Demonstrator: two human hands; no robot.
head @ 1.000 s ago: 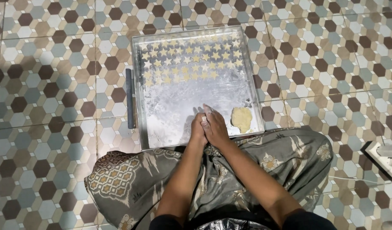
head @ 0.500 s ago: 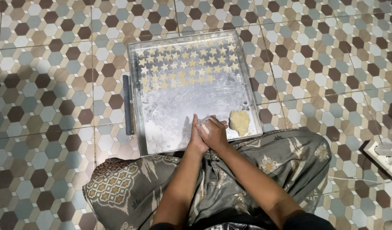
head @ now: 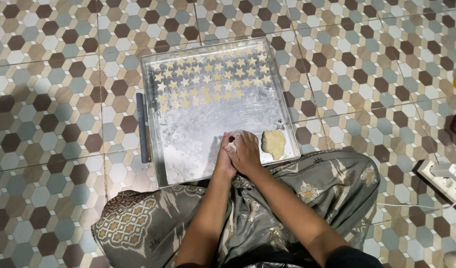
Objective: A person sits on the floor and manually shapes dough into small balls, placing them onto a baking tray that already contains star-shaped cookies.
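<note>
Dough bit (head: 232,146) is pressed between both closed palms, left hand (head: 223,158) against right hand (head: 246,154), over floured tray (head: 198,144); lump (head: 273,143) kept beside, stars (head: 208,79) ranged far.

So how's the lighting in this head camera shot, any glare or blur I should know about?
Head view: light is even and fairly sharp overall; the metal tray shows a soft, floury sheen near its middle but no harsh glare. The star cutouts read clearly. The hands, left hand and right hand, are pressed together and slightly soft, hiding what lies between them. The dough lump stays distinct.
</note>
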